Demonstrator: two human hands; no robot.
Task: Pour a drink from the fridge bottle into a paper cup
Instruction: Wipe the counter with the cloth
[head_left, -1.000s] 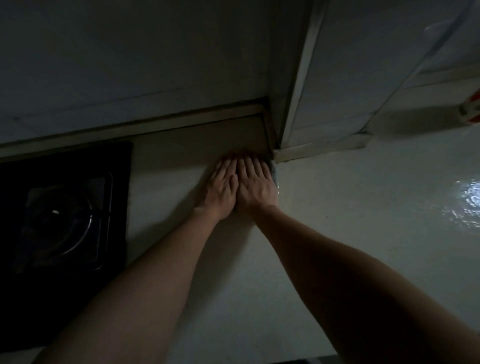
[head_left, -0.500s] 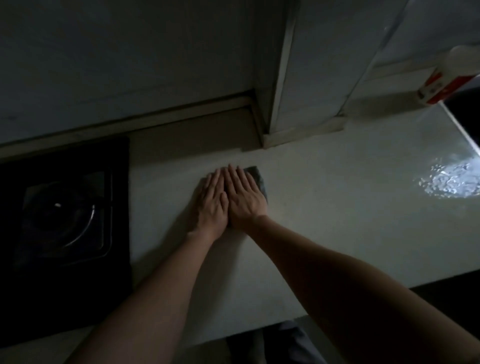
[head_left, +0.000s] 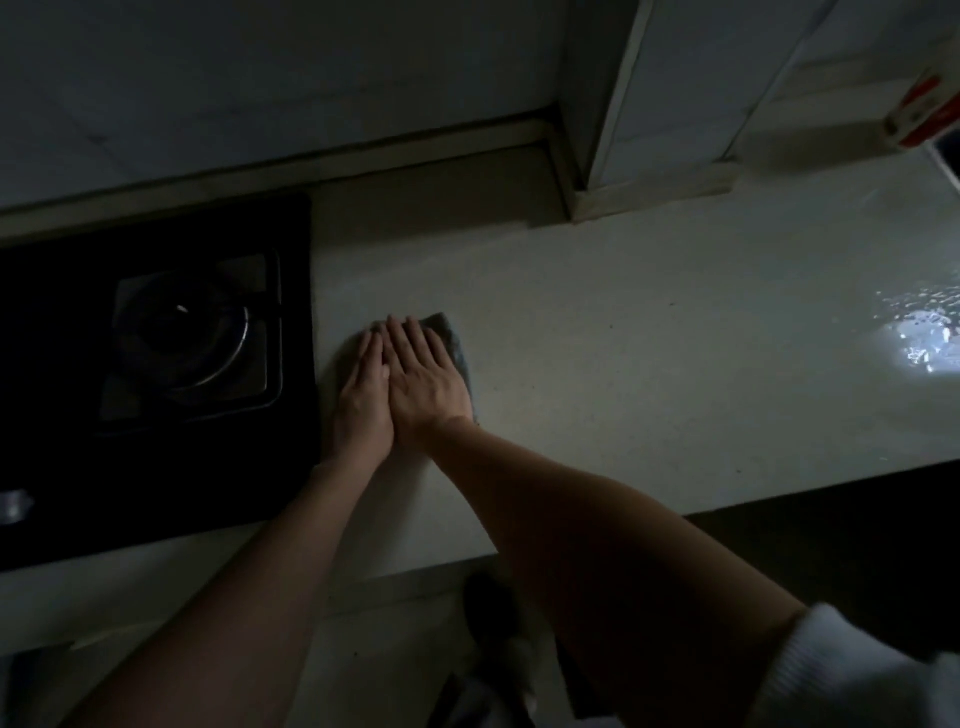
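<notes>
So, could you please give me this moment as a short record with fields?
left hand: flat, fingers straight, pressing on the cloth
right hand: flat beside the left hand, touching it, on the same cloth
cloth: grey, on the counter, mostly covered by the hands
gas burner: left of the hands, no flame visible
red and white container: at the far right edge, cut off, kind unclear
lighting: very dim

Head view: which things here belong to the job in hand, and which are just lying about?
In use: left hand and right hand, both flat on the cloth; the counter under it.
Lying about: stove; red-and-white container at the far right edge.
</notes>
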